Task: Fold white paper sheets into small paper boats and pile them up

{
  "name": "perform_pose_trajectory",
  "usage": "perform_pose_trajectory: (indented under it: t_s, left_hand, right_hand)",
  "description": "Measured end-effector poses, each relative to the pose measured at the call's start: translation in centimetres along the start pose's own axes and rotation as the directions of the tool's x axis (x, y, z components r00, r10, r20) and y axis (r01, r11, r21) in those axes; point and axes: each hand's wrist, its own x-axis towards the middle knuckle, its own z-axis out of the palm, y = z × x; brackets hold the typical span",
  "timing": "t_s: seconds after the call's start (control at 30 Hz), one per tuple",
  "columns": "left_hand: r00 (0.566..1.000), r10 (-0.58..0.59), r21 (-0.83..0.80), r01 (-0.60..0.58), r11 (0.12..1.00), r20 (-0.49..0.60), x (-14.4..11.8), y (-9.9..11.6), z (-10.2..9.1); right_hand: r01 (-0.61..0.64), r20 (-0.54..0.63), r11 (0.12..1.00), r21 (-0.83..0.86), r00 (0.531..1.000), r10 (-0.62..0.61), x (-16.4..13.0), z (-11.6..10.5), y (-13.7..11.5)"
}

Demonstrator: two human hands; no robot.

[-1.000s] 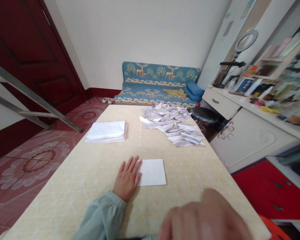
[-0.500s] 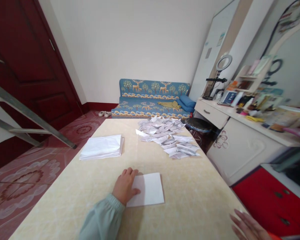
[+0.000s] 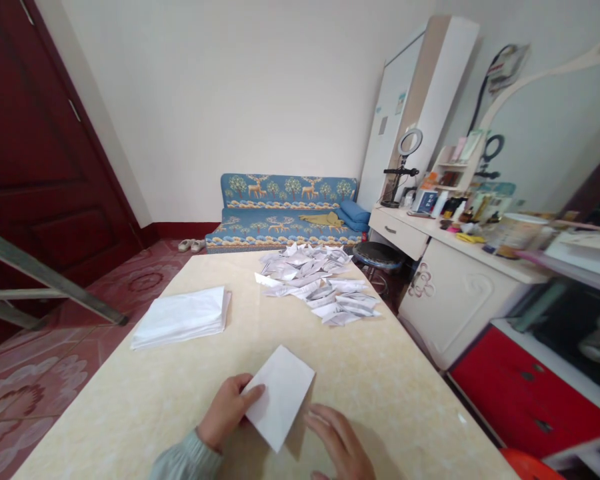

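A white folded sheet of paper (image 3: 280, 395) is tilted up off the cream table (image 3: 380, 373) near its front edge. My left hand (image 3: 226, 410) pinches the sheet's left edge between thumb and fingers. My right hand (image 3: 337, 443) lies just right of the sheet with fingers spread, close to its lower right edge; whether it touches the paper is unclear. A stack of flat white sheets (image 3: 183, 317) sits at the table's left. A heap of folded paper pieces (image 3: 317, 287) covers the far right of the table.
A white dresser (image 3: 450, 293) with a ring light (image 3: 409, 143) and bottles stands to the right, a dark stool (image 3: 377, 253) beside it. A blue patterned sofa (image 3: 280, 213) is against the far wall. Metal ladder rails (image 3: 40, 287) and a dark red door (image 3: 40, 153) are at left.
My left hand went from pressing the sheet flat to lifting and turning it. My right hand came in from the lower right to beside the sheet. The camera tilted up.
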Motion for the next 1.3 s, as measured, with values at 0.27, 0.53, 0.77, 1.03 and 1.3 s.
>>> perform_pose_trajectory:
  t_s: [0.27, 0.53, 0.77, 1.03, 1.3]
  left_hand:
    - [0.986, -0.093, -0.582, 0.155, 0.798, 0.135, -7.0, -1.5, 2.0]
    - [0.779, 0.582, 0.418, -0.46, 0.783, -0.234, -6.8, -3.2, -1.0]
    - [0.715, 0.671, 0.665, -0.6, 0.445, 0.196, -5.1, -3.8, 0.4]
    - [0.755, 0.615, 0.614, -0.601, 0.512, 0.225, -5.7, -3.7, 0.4]
    - [0.935, 0.321, 0.669, -0.14, 0.73, -0.154, -3.4, -0.8, 0.9]
  right_hand:
    - [0.246, 0.14, 0.963, 0.108, 0.956, -0.26, 4.9, 2.5, -0.8]
    - [0.12, 0.09, 0.974, 0.193, 0.986, -0.14, 7.1, 3.8, 0.0]
    - [0.125, 0.259, 0.989, 0.082, 0.955, -0.142, 4.9, 3.5, 1.0]
    - [0.184, 0.403, 0.983, 0.001, 0.9, -0.169, 3.3, 2.4, 2.1]
    - [-0.251, 0.168, 0.965, -0.079, 0.95, 0.261, 7.6, 2.4, 0.7]
